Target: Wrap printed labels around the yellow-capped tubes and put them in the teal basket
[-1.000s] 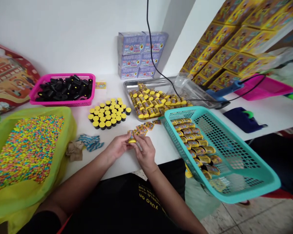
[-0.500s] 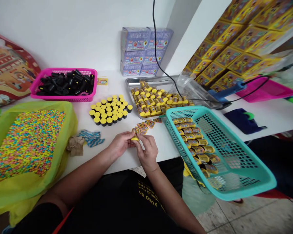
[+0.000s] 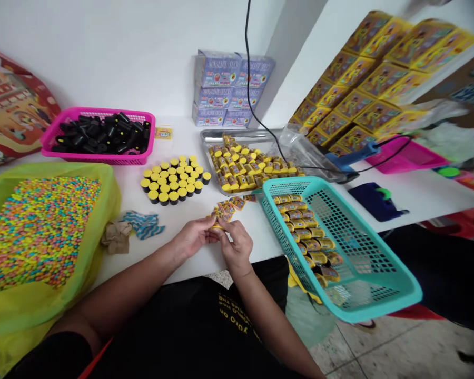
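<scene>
My left hand (image 3: 192, 237) and my right hand (image 3: 235, 245) meet over the white table's front edge, both pinching one small yellow-capped tube (image 3: 217, 223) with a printed label around it. Loose printed labels (image 3: 228, 206) lie just beyond my fingers. A cluster of upright black tubes with yellow caps (image 3: 174, 179) stands behind them. To the right, a teal basket (image 3: 375, 295) holds a row of labelled tubes (image 3: 308, 234) and overhangs the table edge.
A metal tray (image 3: 209, 136) holds many labelled tubes. A pink basket (image 3: 47, 150) holds black tubes. A yellow-lined bin (image 3: 102, 173) of coloured candy sits at the left. Purple boxes (image 3: 231, 87) stand at the wall, yellow boxes (image 3: 363, 73) at the right, with a black cable (image 3: 256, 113).
My hands stay together on the small tube and turn it slightly. The view has shifted a little to the right and down.
</scene>
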`<move>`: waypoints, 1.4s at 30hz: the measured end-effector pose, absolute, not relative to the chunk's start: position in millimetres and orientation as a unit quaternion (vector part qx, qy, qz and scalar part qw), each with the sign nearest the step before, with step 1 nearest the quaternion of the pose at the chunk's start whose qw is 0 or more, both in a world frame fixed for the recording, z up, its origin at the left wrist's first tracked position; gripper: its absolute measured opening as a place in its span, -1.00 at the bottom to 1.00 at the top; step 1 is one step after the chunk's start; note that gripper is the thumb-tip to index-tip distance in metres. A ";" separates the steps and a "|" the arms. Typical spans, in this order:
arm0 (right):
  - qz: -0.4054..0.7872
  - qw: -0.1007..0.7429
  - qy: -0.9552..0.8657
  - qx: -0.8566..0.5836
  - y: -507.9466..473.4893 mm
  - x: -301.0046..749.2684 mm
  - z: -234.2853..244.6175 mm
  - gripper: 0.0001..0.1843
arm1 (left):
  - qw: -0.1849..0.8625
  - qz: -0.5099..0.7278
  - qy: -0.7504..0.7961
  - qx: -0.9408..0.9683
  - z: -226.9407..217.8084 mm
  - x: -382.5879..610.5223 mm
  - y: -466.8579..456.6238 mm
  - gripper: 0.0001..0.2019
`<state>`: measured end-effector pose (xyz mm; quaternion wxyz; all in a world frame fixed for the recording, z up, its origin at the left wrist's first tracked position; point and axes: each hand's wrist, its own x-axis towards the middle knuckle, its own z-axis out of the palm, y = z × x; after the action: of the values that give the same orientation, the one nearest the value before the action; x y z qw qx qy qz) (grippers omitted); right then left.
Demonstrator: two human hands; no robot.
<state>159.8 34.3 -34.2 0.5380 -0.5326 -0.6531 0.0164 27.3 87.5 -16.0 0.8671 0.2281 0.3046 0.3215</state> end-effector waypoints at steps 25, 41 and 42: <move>0.112 0.290 -0.666 -0.678 -27.7 211.9 64.5 -0.69 | 0.851 0.171 0.302 0.393 1.6 30.2 66.9 -0.60; 0.040 -0.139 -0.579 -0.803 -57.5 404.0 67.1 -0.69 | 0.792 0.210 0.399 0.413 -7.5 33.0 69.3 -0.45; 0.032 -0.131 -0.574 -0.808 -55.4 404.8 65.5 -0.68 | 0.789 0.218 0.396 0.416 -7.5 32.8 70.8 -0.46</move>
<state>404.8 -55.4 65.5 -0.1306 -0.8078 -0.5739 0.0319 32.8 70.8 -7.5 0.7893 0.4157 0.3956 0.2184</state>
